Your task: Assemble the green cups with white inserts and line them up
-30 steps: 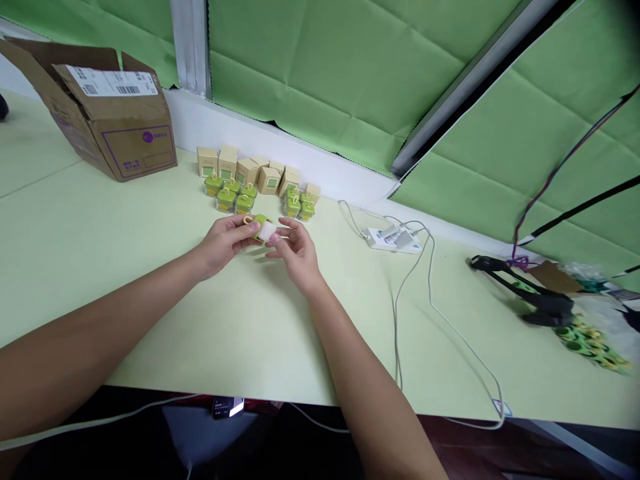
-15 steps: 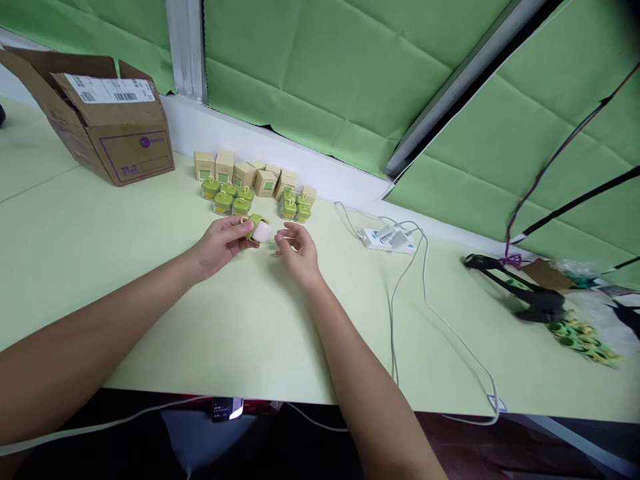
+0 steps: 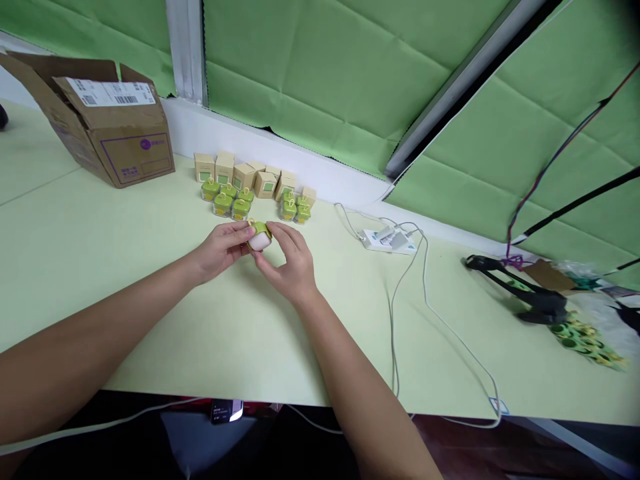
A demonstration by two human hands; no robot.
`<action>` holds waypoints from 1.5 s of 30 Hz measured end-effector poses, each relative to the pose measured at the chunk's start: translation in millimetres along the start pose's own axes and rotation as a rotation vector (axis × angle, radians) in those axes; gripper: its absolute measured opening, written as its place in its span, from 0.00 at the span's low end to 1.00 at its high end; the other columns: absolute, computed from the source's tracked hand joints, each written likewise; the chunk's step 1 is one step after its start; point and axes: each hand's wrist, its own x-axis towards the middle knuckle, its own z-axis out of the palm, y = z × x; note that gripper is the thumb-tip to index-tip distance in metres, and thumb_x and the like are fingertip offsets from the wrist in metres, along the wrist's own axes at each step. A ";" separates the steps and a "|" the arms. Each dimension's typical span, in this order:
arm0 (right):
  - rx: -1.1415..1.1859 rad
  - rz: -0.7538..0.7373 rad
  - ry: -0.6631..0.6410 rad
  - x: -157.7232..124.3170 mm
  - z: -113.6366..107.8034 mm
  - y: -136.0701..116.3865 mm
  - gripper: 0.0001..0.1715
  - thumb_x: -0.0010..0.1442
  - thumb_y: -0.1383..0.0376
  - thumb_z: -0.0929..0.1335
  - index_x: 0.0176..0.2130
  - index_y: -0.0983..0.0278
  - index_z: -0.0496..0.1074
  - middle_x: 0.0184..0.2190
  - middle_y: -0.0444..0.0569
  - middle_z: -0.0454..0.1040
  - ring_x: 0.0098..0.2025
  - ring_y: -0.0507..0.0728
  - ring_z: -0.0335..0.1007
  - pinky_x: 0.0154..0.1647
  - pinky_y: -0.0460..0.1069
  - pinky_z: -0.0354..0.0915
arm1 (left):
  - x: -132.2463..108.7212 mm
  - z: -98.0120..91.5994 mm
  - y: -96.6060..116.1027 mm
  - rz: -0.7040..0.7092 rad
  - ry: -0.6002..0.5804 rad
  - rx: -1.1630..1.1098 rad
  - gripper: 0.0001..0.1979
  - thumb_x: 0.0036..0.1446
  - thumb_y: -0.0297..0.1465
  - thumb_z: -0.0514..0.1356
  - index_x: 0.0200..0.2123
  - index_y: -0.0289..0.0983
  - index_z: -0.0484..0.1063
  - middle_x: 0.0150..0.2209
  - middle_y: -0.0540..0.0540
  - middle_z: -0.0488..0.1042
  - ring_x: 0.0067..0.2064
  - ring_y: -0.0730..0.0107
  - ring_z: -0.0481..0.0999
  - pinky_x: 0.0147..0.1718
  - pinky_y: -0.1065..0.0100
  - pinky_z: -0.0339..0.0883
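Between my hands is a small white rounded case with a green cover (image 3: 260, 239) and a pale yellow loop on top. My left hand (image 3: 220, 249) pinches its left side, thumb on the green cover. From the right, my right hand (image 3: 290, 261) has its fingertips at the cover's upper edge and its thumb at the lower edge. Just beyond my hands stand several small clear tubs with green lids (image 3: 223, 203) and yellow loops, in two groups. Behind them is a row of small tan boxes (image 3: 224, 168) with green labels.
At the back left stands an open cardboard carton (image 3: 137, 157). To the right lie a white power strip (image 3: 387, 241) with plugs and cables, a black headset-like frame (image 3: 520, 287), and a pile of green and yellow pieces (image 3: 585, 341). A phone (image 3: 227, 411) shows below the table edge.
My right hand has moved left, and its fingers and thumb now meet the case. The case has turned a little in my left hand, with the green cover more on top.
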 end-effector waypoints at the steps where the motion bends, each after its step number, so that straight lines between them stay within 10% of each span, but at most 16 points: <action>1: -0.027 -0.010 0.012 -0.3 1.0 0.1 0.28 0.65 0.59 0.71 0.62 0.58 0.68 0.56 0.57 0.76 0.59 0.63 0.73 0.62 0.60 0.72 | -0.2 0.9 -0.4 0.002 -0.001 -0.006 0.15 0.54 0.41 0.73 0.34 0.34 0.81 0.36 0.45 0.77 0.37 0.69 0.74 0.38 0.68 0.71; 14: -0.127 -0.132 0.152 -2.7 6.5 3.6 0.28 0.65 0.61 0.71 0.62 0.60 0.68 0.49 0.56 0.81 0.48 0.62 0.79 0.50 0.59 0.76 | -2.2 8.7 -6.1 -0.064 0.017 -0.001 0.17 0.56 0.44 0.71 0.36 0.35 0.81 0.35 0.45 0.77 0.38 0.68 0.75 0.43 0.66 0.72; 22: 0.053 0.056 0.026 -3.0 0.5 -1.6 0.29 0.64 0.58 0.71 0.62 0.59 0.67 0.56 0.57 0.78 0.54 0.63 0.76 0.55 0.61 0.74 | -2.3 8.8 -5.4 0.078 0.100 0.178 0.19 0.52 0.44 0.74 0.37 0.35 0.79 0.37 0.46 0.77 0.41 0.66 0.77 0.45 0.63 0.73; 30: 0.168 0.324 0.054 -6.5 4.9 8.2 0.16 0.70 0.58 0.64 0.54 0.61 0.72 0.51 0.55 0.79 0.48 0.58 0.78 0.47 0.54 0.76 | 7.7 -4.0 -3.7 0.450 0.444 0.672 0.23 0.48 0.42 0.74 0.46 0.37 0.78 0.48 0.43 0.77 0.44 0.64 0.77 0.47 0.62 0.73; 45: 0.116 0.517 -0.286 -17.8 22.4 19.5 0.29 0.61 0.60 0.71 0.59 0.64 0.70 0.58 0.59 0.76 0.60 0.64 0.73 0.61 0.62 0.70 | 16.7 -24.2 -13.4 0.298 0.464 0.842 0.27 0.51 0.45 0.72 0.51 0.36 0.78 0.52 0.40 0.77 0.47 0.60 0.79 0.45 0.62 0.76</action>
